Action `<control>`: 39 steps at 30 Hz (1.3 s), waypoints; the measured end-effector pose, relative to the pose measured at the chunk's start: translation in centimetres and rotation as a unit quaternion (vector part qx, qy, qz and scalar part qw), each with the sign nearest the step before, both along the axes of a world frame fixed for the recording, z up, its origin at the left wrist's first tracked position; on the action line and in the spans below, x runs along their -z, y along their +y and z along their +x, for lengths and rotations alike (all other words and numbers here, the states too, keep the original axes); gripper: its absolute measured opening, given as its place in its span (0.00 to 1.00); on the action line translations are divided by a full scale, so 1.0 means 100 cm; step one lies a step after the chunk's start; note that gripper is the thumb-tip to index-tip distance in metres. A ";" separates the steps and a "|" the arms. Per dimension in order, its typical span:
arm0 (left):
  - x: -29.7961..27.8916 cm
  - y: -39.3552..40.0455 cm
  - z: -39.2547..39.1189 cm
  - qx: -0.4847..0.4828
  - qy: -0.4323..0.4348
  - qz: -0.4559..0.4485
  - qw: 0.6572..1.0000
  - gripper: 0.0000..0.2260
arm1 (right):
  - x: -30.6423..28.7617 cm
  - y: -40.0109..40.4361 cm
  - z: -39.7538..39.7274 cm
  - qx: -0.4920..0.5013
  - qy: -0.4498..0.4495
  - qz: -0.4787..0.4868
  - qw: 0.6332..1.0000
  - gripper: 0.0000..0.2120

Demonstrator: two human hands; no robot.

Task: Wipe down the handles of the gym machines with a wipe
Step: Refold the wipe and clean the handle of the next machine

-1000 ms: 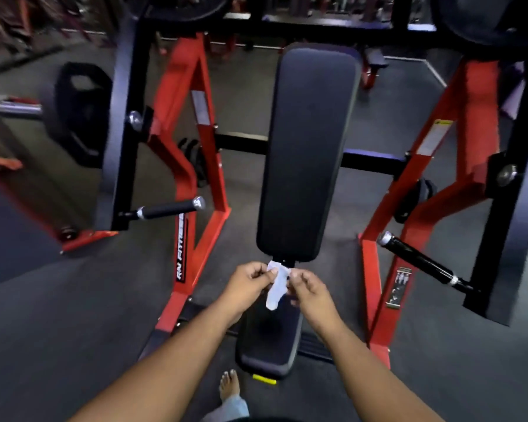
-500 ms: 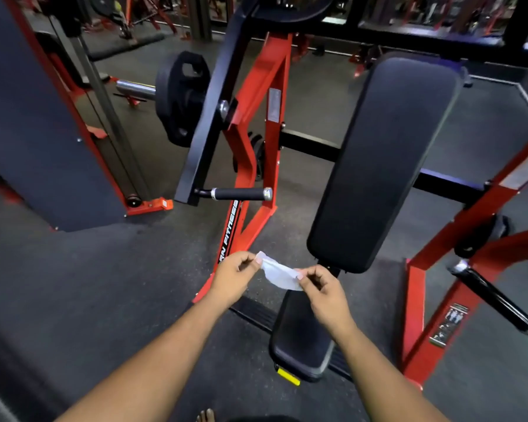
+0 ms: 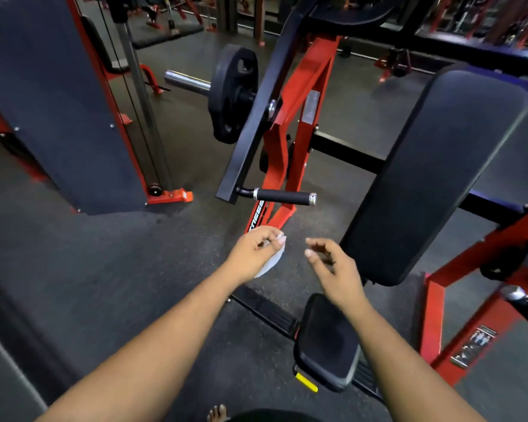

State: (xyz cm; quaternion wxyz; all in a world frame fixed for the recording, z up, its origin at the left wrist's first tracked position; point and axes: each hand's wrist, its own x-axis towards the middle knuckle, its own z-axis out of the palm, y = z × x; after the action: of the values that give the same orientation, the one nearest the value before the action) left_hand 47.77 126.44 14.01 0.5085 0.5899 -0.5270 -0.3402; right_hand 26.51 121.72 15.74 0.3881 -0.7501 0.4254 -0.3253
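One hand alone now carries the wipe (image 3: 270,259): the left hand (image 3: 254,254) grips it bunched under curled fingers, while the right hand (image 3: 333,266), which half a second ago pinched its other end, has let go and hangs loosely curled, holding nothing. Just beyond the left hand, the black handle (image 3: 282,197) is untouched, probably the first to be wiped.

Dark speckled rubber floor (image 3: 83,263); red-framed equipment (image 3: 162,16) stands far back, perhaps before a mirrored wall, too blurred to tell.
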 end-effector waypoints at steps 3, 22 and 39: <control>-0.012 -0.002 0.002 0.029 0.045 0.022 0.998 0.11 | 0.002 0.002 0.017 -0.080 0.049 0.037 0.995 0.27; -0.009 0.000 0.019 -0.048 -0.025 0.034 0.998 0.16 | -0.007 -0.011 0.014 -0.045 0.014 -0.021 0.999 0.10; -0.021 0.012 0.009 -0.015 0.032 0.039 0.999 0.19 | -0.015 -0.002 0.015 -0.104 0.042 -0.030 0.993 0.05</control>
State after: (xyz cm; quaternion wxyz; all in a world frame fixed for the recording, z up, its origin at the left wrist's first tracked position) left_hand 48.63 127.66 16.10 0.5071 0.6060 -0.4877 -0.3711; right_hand 28.03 121.49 17.28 0.3788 -0.8145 0.3511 -0.2643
